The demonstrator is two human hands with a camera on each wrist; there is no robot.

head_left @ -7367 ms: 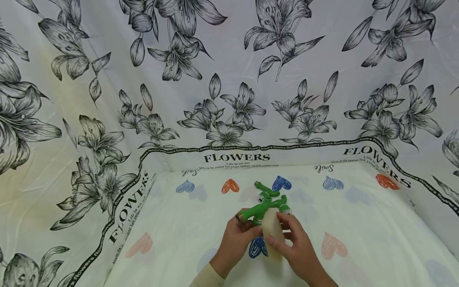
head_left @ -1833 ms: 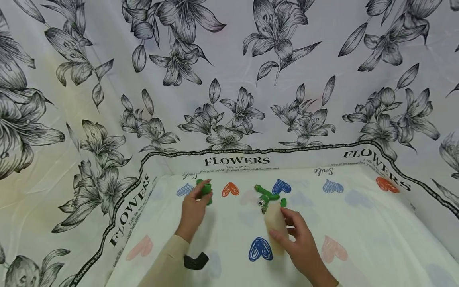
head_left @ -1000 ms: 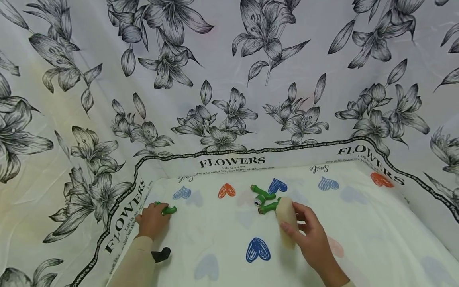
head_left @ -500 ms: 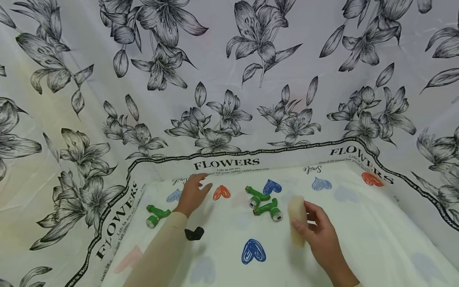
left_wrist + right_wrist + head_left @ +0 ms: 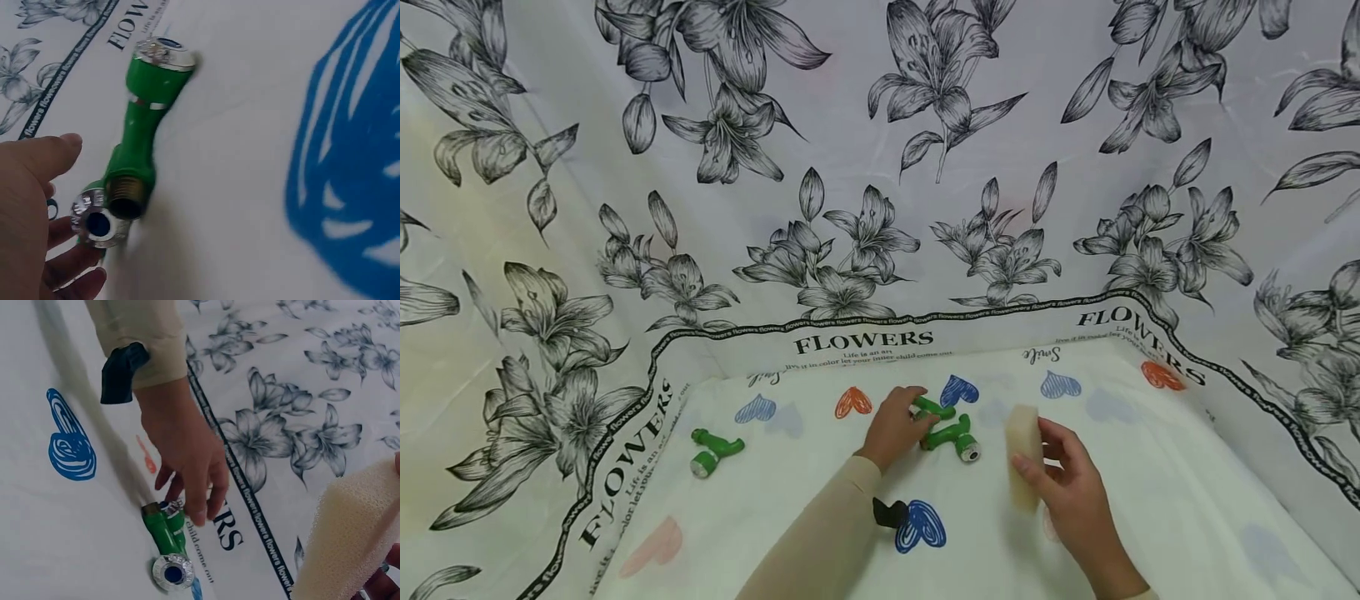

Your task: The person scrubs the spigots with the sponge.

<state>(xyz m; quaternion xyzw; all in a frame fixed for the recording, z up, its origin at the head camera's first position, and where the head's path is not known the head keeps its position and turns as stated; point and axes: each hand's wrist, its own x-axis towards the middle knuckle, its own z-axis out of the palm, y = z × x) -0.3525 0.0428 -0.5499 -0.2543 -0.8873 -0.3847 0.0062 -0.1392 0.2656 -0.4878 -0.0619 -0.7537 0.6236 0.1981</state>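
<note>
Two green pipe fittings lie side by side mid-table, a far fitting (image 5: pixel 934 407) and a near fitting (image 5: pixel 953 437) with a chrome end. My left hand (image 5: pixel 895 425) reaches them with loose, straight fingers, whose tips touch the fittings' left ends without closing round either. In the left wrist view the longer fitting (image 5: pixel 144 131) runs past my fingertips (image 5: pixel 62 147). In the right wrist view the fingers (image 5: pixel 200 506) hang over a green fitting (image 5: pixel 164 528). To the right, my right hand (image 5: pixel 1071 492) grips a beige sponge (image 5: pixel 1022 454) (image 5: pixel 350 531), held apart from the fittings.
A third green fitting (image 5: pixel 713 450) lies alone at the left of the white, heart-printed cloth (image 5: pixel 1150 500). A blue heart (image 5: pixel 921 525) is printed just in front of my left wrist. Flower-printed sheets (image 5: pixel 880 167) wall the table at the back and both sides.
My left hand left one green fitting at the table's left and swung right to the two in the middle. My right hand drew the sponge slightly right, off the fittings.
</note>
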